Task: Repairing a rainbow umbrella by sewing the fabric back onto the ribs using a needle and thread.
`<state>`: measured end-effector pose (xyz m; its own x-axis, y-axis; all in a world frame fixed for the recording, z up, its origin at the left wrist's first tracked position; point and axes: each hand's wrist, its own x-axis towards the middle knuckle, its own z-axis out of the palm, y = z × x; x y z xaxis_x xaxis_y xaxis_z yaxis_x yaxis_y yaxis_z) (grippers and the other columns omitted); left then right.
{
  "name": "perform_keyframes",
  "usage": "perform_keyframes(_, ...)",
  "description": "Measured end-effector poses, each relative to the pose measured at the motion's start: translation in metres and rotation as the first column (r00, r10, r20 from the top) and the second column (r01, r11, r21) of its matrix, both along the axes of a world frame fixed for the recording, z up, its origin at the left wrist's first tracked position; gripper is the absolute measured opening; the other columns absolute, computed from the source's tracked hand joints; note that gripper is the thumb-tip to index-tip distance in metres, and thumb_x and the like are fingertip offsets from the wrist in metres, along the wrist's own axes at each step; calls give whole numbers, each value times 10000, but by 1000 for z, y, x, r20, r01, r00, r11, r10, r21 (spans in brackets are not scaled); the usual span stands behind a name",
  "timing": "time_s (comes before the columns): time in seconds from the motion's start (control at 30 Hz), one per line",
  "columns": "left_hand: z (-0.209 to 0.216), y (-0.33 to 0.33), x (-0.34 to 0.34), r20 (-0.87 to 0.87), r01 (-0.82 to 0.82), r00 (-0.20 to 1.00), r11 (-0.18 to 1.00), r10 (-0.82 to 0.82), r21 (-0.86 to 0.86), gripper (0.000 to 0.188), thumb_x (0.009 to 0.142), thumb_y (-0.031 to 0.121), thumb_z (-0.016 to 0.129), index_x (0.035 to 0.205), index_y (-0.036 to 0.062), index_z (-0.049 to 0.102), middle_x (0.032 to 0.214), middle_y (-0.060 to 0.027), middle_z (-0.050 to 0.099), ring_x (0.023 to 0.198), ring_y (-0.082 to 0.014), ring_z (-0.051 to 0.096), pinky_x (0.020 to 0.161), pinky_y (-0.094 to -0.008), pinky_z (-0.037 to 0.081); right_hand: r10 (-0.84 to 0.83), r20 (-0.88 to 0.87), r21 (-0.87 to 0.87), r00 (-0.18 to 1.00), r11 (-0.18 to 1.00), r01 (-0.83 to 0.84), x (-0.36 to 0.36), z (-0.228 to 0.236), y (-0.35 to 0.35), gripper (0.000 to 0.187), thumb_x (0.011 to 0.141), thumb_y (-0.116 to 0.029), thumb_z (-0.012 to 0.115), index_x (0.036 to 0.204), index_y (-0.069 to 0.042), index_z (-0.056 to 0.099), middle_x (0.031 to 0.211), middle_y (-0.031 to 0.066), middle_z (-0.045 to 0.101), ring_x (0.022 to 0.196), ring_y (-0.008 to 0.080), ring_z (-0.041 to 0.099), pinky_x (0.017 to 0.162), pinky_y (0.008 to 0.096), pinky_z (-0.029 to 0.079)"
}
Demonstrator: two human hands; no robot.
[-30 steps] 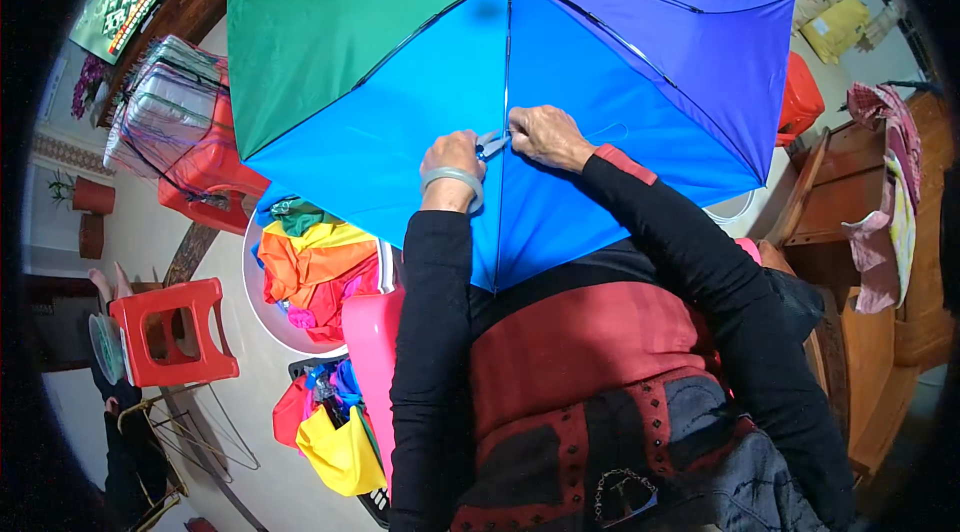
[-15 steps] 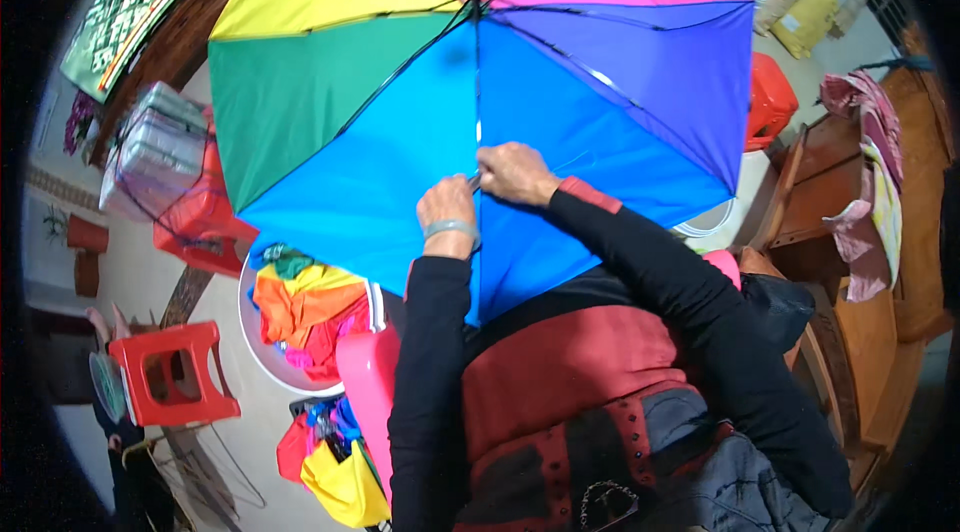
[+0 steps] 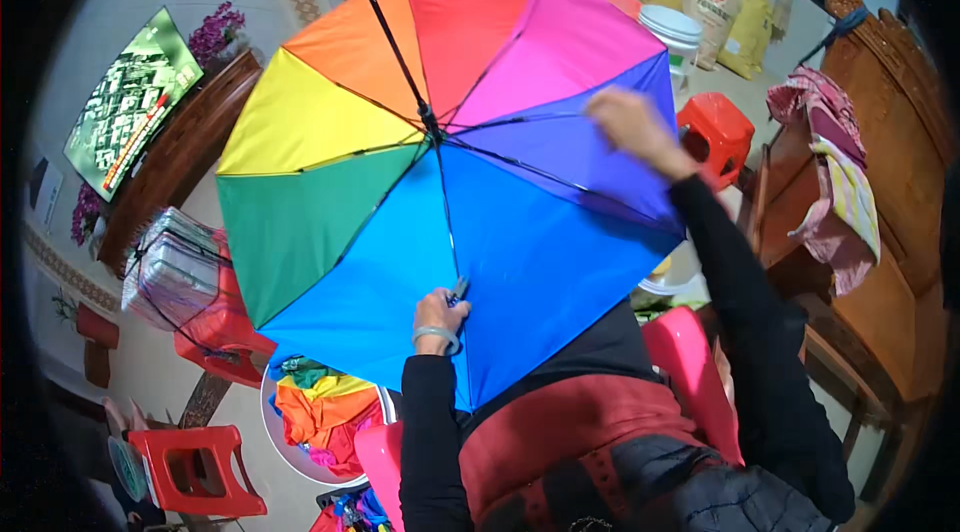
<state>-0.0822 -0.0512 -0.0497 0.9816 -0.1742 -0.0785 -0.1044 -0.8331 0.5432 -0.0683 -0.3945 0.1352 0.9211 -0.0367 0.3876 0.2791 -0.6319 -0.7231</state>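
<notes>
An open rainbow umbrella [image 3: 560, 242] lies across my lap, its inner side with black ribs and shaft [image 3: 385, 22] facing me. My left hand [image 3: 437, 317] is closed at a rib over the blue panels, gripping a small grey pliers-like tool [image 3: 458, 290] whose tip shows above the fingers. My right hand [image 3: 632, 127] is raised over the purple panel, blurred, with its fingers curled. Whatever it may pinch is too small to make out.
A white tub [image 3: 285, 437] of colourful folded cloth stands at my left, near a red stool [image 3: 195, 470]. Stacked wrapped packs [image 3: 175, 262] sit farther off. At right are another red stool [image 3: 715, 137] and a wooden bench [image 3: 870, 322] draped with cloths.
My right hand has left the rib beside my left hand and swung up and right. My left hand stays at the rib. The view has shifted, showing more of the far side.
</notes>
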Motion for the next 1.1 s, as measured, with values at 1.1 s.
perform_keyframes(1.1,29,-26,19,183,72,977,974,-112,213,325,663,289,640,753,-10,550,724,-224,582,719,-382,569,633,-434,463,-372,81,-224,924,897,381,-83,-54,-64,53,727,-40,447,716,12,451,568,170,478,506,240,515,488,334,398)
